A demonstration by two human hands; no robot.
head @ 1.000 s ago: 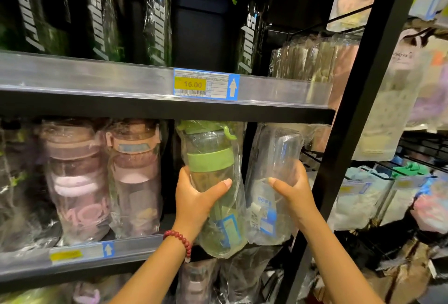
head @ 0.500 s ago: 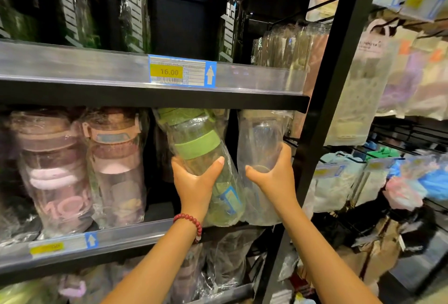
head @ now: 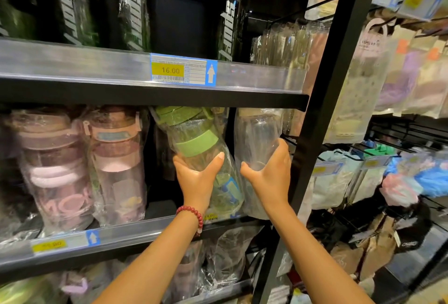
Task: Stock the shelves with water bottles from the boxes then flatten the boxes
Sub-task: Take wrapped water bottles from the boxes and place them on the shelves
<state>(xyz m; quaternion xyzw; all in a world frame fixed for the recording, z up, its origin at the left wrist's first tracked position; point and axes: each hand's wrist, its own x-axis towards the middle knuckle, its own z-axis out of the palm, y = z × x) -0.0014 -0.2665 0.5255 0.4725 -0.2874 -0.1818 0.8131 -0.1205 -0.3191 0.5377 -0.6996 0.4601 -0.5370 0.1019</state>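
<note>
Placing: two wrapped bottles are going onto the middle shelf [head: 150, 229] at its right end, beside the black upright [head: 322, 119].
Left hand: the left hand [head: 196, 179] has its grip curled round the lower body of the green-lidded bottle [head: 196, 143], thumb on one side and fingers on the other; the bottle leans with its top to the left under the upper shelf [head: 72, 90].
Right hand: the right hand [head: 269, 177] has its grip wrapped round the clear bottle [head: 257, 134], which stands nearly upright just beside the green one and close to the upright.
Where the bottles sit: both are within the shelf opening, their bases down near the front rail; whether either base rests on the shelf board I cannot tell, as hands and wrapping cover it.
Done so far: pink-lidded bottles [head: 114, 165] already stand in a row to the left, and dark bottles [head: 135, 8] fill the shelf above, so stocking seems well along here.
Left to do: straightening the green bottle, letting go of both, any further bottles, then flattening the boxes.
Hidden or unclear: no box shows plainly; the brown shapes at lower right may be cardboard, but they are blurred. The lower price tag [head: 48, 244] is unreadable; the upper price tag [head: 183, 70] reads 16.00.
</note>
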